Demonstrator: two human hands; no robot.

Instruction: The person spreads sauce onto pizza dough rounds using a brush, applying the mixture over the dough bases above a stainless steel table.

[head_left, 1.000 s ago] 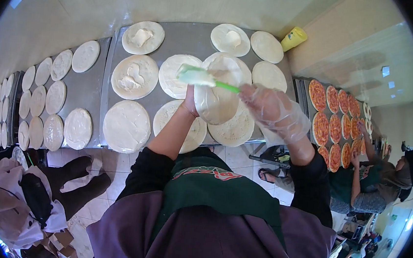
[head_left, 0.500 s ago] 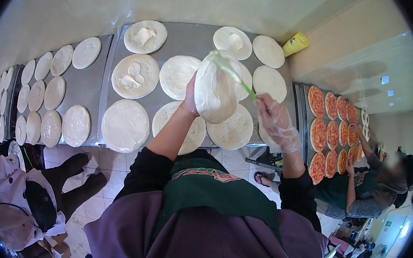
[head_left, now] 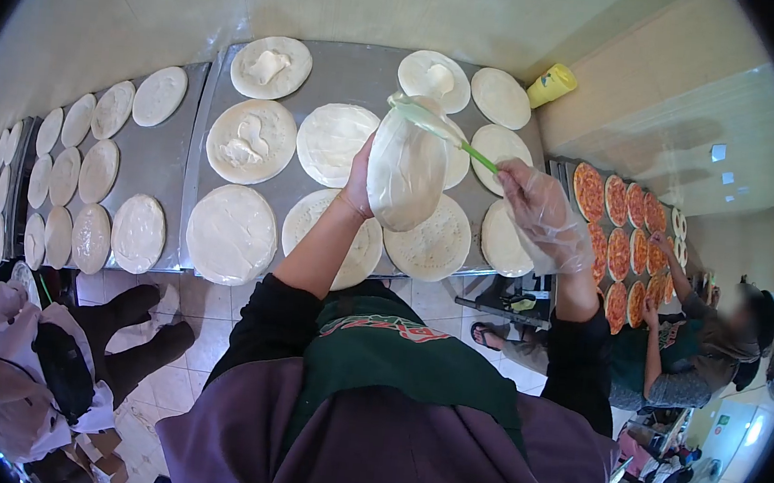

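Observation:
Raised above the metal table, a round dough base is tilted and held at its left edge by my left hand. White cream covers much of its face. My right hand, in a clear plastic glove, is closed on the green handle of a spatula. The cream-coated blade lies at the upper part of the held base. Several other bases rest on the table around it; one has an unspread dollop, and another is coated all over.
A yellow container stands at the table's back right corner. On the right, a co-worker reaches over pizzas with red topping. More bases lie on the left table. Another person is at lower left.
The spatula blade has moved right from the held base's left side to its top, and my right hand has drawn back slightly to the right. The held base has turned more steeply.

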